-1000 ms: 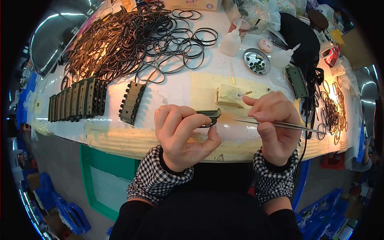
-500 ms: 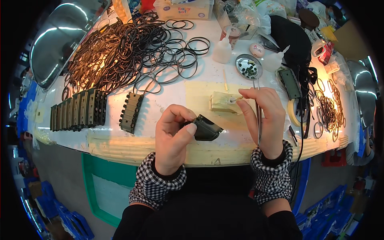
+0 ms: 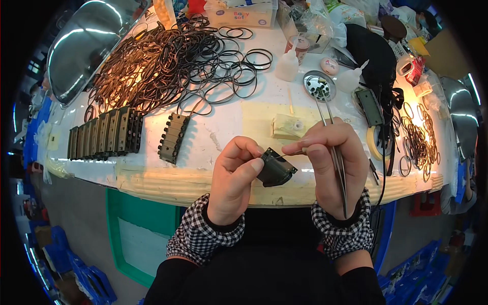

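Note:
Between the thumb and fingers of my left hand (image 3: 235, 178) is a dark green moulded plastic part (image 3: 276, 172), held tilted above the table's front edge. My right hand (image 3: 341, 165) pinches a thin stick (image 3: 284, 154), whose tip reaches the upper edge of that part; whether it touches I cannot tell. The same hand also keeps a pair of metal tweezers (image 3: 339, 175) tucked across the palm, points away from me. Just beyond the right fingers lies a cream block (image 3: 282, 127) with a small white cup (image 3: 298, 125) on it.
Black rubber rings (image 3: 157, 61) are heaped at the back left. Rows of green plastic parts (image 3: 109, 133) and a separate group (image 3: 174, 137) stand left. A round metal dish (image 3: 306, 93) holds tiny dark pieces, between white squeeze bottles (image 3: 287, 66). Tape roll (image 3: 375, 145) at right.
My right hand has moved left and nearer, bringing the stick from the cup on the cream block to the green part. My left hand has shifted slightly right with the part.

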A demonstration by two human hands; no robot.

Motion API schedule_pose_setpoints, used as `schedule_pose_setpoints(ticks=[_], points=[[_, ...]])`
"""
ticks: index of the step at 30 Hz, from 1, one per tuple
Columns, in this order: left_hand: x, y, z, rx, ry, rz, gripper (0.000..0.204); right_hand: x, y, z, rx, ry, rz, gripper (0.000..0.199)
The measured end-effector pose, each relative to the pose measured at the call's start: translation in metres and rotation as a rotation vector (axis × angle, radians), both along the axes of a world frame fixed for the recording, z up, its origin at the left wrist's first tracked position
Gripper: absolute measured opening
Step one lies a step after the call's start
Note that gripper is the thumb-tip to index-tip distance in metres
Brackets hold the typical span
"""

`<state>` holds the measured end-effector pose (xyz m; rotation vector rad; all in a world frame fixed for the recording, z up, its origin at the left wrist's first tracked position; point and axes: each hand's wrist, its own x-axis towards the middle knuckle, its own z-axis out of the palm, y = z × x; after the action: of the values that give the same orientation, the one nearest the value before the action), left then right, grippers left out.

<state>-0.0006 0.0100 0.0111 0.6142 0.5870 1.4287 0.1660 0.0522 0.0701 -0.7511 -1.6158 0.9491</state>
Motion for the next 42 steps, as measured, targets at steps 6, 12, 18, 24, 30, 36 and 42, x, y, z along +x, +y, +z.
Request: schedule_pose_setpoints(ticks=[6,12,18,24,30,36,42], points=[[0.001,-0.003,-0.002,-0.01,0.018,0.03,0.014,-0.002,0.001,-0.005,0.052,-0.083,0.003,0.005],[0.003,-0.003,-0.003,-0.014,0.019,0.034,0.014,0.0,0.002,-0.005,0.111,-0.144,-0.014,0.008],[0.002,-0.003,-0.004,0.004,0.01,0.031,0.013,-0.001,0.004,-0.002,0.16,-0.179,-0.016,0.009],[0.003,-0.002,-0.002,-0.002,0.004,0.037,0.012,-0.001,0.005,-0.004,0.174,-0.185,-0.029,0.009],[0.002,-0.002,-0.004,-0.008,0.005,0.043,0.013,-0.002,0.004,-0.007,0.111,-0.152,-0.029,0.008],[0.002,-0.001,-0.007,0.011,0.01,0.063,0.014,-0.004,0.004,-0.009,-0.016,0.068,-0.156,0.007],[0.002,-0.001,-0.013,0.036,0.025,0.116,0.016,0.01,0.029,-0.02,0.405,-0.49,-0.439,0.011]])
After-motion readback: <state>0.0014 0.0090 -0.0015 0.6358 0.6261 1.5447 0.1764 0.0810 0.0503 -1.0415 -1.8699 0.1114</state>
